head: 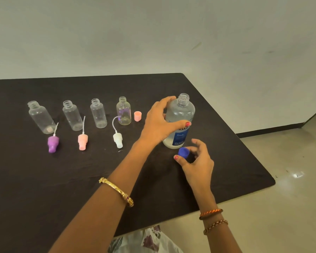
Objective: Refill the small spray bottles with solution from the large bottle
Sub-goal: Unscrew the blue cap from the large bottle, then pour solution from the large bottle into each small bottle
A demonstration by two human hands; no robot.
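Note:
The large clear bottle (181, 114) with a blue label stands uncapped on the black table (44, 179). My left hand (159, 121) grips its side, thumb across the label. My right hand (195, 161) pinches the blue cap (183, 152) just in front of the bottle's base, low over the table. Several small open spray bottles stand in a row to the left: far left (41, 117), then (72, 115), (98, 114) and a yellowish one (123, 111).
Three spray heads with tubes lie in front of the small bottles: purple (53, 142), pink (82, 141), white (118, 139). A small pink cap (137, 116) stands beside the yellowish bottle. The table's right edge (254, 156) drops to a pale floor.

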